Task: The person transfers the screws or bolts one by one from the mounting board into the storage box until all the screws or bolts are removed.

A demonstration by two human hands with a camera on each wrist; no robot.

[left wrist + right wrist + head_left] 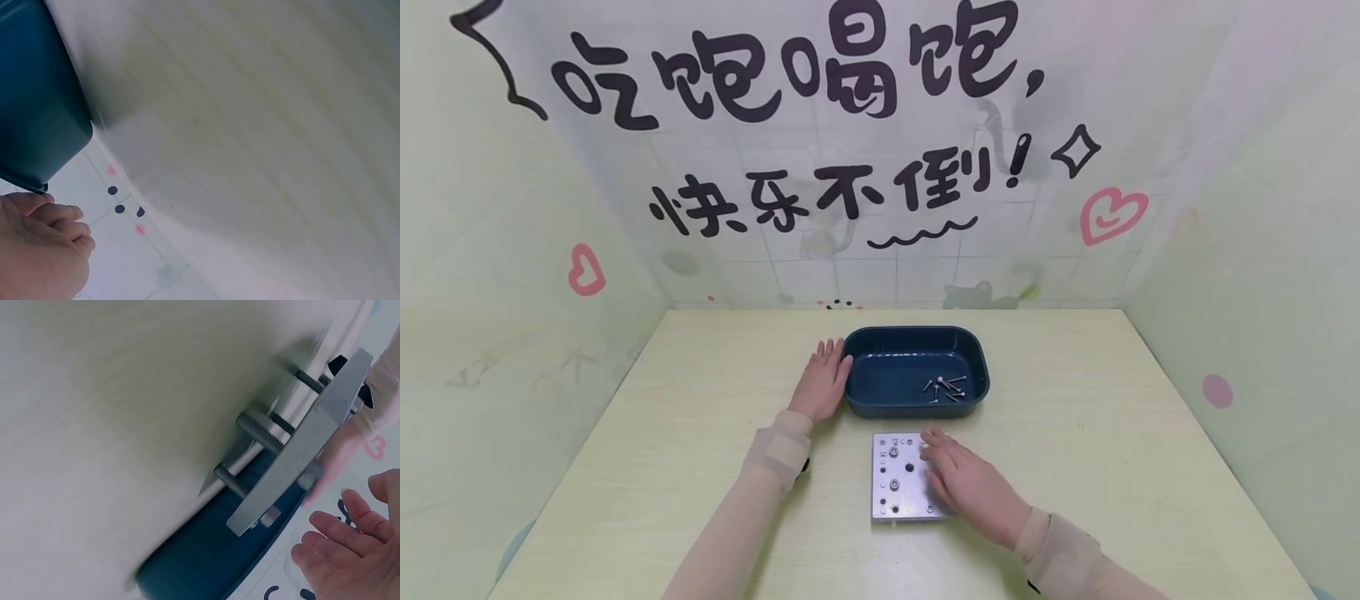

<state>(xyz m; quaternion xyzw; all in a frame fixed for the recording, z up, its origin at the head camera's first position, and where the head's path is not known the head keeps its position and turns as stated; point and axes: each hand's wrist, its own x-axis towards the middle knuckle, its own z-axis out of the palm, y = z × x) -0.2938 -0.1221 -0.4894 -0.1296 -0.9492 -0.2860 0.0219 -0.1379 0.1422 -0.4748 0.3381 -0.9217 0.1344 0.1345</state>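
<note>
My left hand (pixel 823 381) rests against the left side of a dark blue tub (pixel 917 412), fingers extended along its rim. In the left wrist view, the fingertips of the left hand (pixel 44 247) meet the tub's rim. Several small screws (pixel 945 387) lie loose in the tub's right part. Nearer me sits a square metal plate (pixel 913 493) with holes and bolt heads. My right hand (pixel 976 490) is over the plate's right side, hiding part of it. The right wrist view shows bolts (pixel 259 431) projecting beneath the plate; the right hand's fingers are relaxed and hold nothing.
The tub and plate stand on a pale wooden table (pixel 700 400). A printed curtain (pixel 865 275) with black writing rises behind the table's back edge, and pale sheets flank both sides.
</note>
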